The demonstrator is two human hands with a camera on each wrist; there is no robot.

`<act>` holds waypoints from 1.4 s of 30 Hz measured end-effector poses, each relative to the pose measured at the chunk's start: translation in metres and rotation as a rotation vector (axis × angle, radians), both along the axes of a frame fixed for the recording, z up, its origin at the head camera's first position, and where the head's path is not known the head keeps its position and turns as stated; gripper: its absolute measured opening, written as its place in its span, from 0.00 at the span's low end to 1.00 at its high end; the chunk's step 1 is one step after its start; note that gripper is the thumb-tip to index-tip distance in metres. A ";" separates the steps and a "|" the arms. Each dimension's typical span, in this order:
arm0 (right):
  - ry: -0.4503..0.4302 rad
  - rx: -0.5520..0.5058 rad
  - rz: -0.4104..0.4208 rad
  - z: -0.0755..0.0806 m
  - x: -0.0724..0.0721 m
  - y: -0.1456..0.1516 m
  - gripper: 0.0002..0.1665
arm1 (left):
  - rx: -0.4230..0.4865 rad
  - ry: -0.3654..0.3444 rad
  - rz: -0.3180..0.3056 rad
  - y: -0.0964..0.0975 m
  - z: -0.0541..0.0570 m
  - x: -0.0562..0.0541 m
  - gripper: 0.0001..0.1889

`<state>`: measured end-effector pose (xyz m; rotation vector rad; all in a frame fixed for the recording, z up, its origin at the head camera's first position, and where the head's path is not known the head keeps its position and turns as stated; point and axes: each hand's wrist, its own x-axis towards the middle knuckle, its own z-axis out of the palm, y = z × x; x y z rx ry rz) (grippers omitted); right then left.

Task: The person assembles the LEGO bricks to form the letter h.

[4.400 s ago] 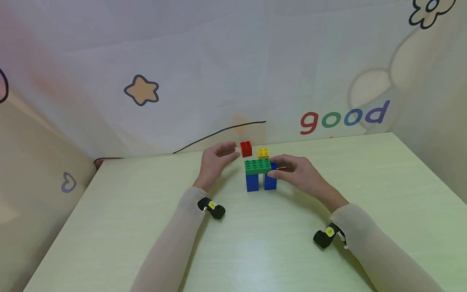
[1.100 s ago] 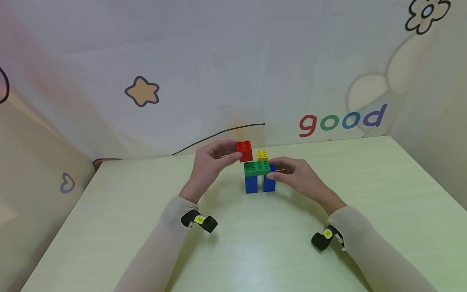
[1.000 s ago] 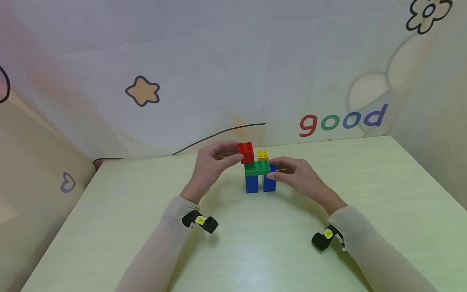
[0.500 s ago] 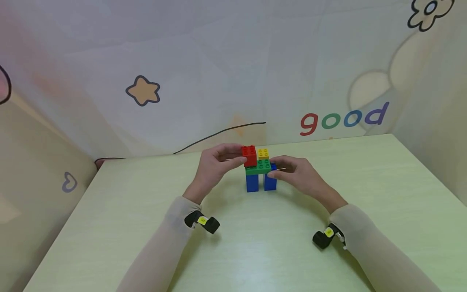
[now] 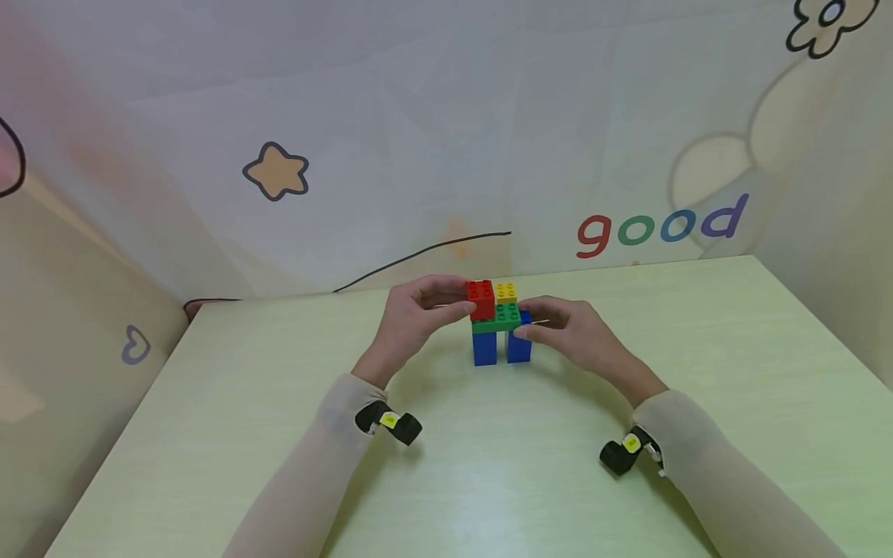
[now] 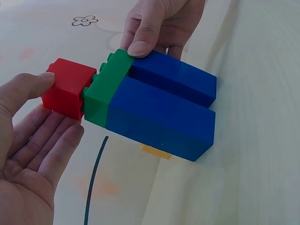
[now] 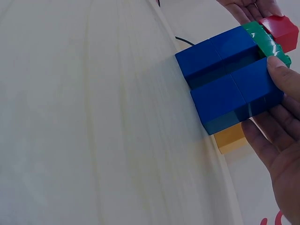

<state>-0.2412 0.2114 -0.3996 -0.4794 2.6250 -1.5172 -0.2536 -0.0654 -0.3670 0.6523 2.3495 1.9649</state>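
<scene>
A pale cloth wall fills the top of the head view, with soft folds and printed pictures: an orange star (image 5: 276, 171) at upper left and the word "good" (image 5: 663, 225) at right. The flower (image 5: 830, 27) at upper right is cut off by the top edge. Below is a smooth, pale green table (image 5: 530, 473) with faint streaks.

Near the middle of the frame stand 2 blue stacks (image 5: 484, 349), shiny like plastic. In the wrist views, each stack shows a thin seam between 2 blocks. A flat, long green block (image 5: 507, 316) with round bumps lies across the top like a bridge.

The left hand (image 5: 408, 325) pinches a boxy red block (image 5: 480, 300) over the left end of the green block. Green bumps show between them in the left wrist view; I can't tell if they touch.

The right hand (image 5: 582, 337) grips the top of the right blue stack, thumb in front. Some of its fingers are hidden behind.

A yellow block (image 5: 505, 291) peeks out behind; its bottom is hidden in the head view. The light sleeves (image 5: 307, 473) run off the bottom edge.
</scene>
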 end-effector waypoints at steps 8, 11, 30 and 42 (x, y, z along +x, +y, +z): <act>-0.005 -0.001 -0.002 -0.001 0.000 0.000 0.32 | -0.017 0.004 -0.016 0.000 -0.001 0.001 0.18; -0.003 0.001 -0.004 0.000 0.000 0.000 0.32 | -0.019 0.016 -0.014 0.001 -0.002 0.001 0.18; 0.003 -0.008 -0.007 -0.001 0.000 0.000 0.32 | -0.052 0.085 0.007 0.004 -0.006 0.000 0.20; 0.001 -0.013 -0.007 -0.002 0.000 0.000 0.33 | -0.080 0.096 0.023 0.005 -0.005 0.002 0.20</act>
